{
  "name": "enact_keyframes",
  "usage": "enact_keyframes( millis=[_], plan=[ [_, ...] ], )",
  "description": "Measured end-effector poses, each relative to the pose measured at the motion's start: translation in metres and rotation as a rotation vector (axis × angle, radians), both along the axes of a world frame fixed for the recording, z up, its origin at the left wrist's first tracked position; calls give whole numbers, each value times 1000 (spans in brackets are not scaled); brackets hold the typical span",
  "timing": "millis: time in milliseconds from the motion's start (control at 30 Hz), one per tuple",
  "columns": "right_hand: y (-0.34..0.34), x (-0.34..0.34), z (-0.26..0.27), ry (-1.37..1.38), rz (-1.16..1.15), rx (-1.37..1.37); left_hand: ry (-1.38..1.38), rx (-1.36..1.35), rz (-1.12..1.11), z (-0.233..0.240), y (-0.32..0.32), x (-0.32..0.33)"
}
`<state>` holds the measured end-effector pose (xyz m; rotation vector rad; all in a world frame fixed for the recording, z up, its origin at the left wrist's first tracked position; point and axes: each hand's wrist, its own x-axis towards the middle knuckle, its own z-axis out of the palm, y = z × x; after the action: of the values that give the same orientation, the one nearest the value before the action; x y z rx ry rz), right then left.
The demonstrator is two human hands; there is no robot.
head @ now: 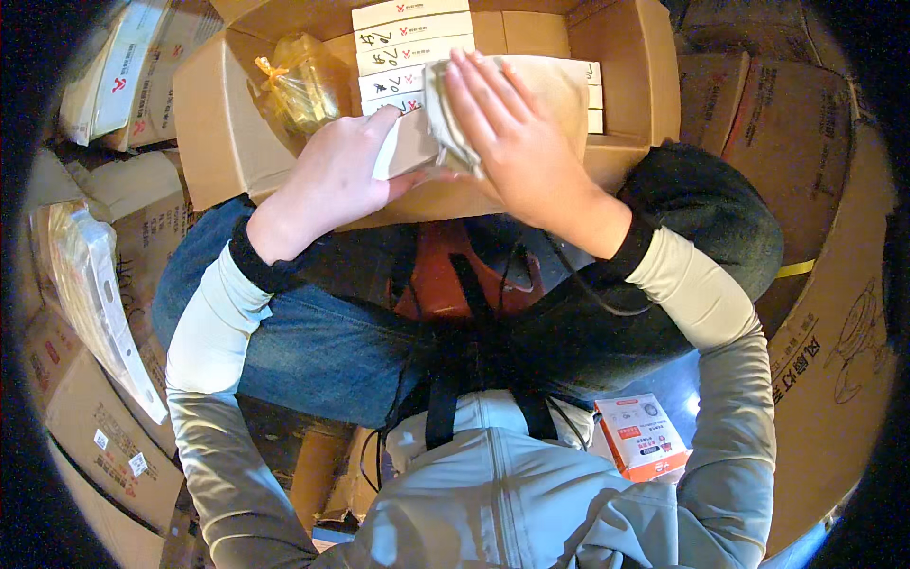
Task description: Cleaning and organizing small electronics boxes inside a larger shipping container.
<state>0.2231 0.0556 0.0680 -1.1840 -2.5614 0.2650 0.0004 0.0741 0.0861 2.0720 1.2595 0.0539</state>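
An open cardboard carton stands before me. My left hand grips the left end of a flat box with a white end above its near wall. A folded pale cloth lies pressed on that box under my right hand, whose fingers are stretched out over it. Inside the carton, a row of white boxes with handwriting stands behind my left hand. More white boxes show at the right. To the left sits a tied yellow plastic bag with something inside.
Stacked cardboard cartons stand at the right, others at the left beside a plastic-wrapped stack. A white and orange box lies by my right thigh. A red stool seat shows between my legs.
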Motion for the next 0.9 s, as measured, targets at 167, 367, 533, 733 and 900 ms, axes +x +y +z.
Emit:
enact_keyframes(
  millis=[167, 367, 533, 733, 900],
  plan=[
    [-16, -14, 3, 53, 146, 63, -85, 182, -71, -16, -4, -9],
    [8, 3, -6, -44, -68, 79, -87, 132, -27, -8, -1, -2],
    [-4, -5, -5, -13, 3, 87, -10, 20, 6, 1, -3, 0],
    [1, -3, 1, 43, 69, 60, -28, 41, -11, -3, -2, -4],
    [13, 6, -5, -25, -11, 9, -50, 66, 4, -8, -2, -3]
  ],
)
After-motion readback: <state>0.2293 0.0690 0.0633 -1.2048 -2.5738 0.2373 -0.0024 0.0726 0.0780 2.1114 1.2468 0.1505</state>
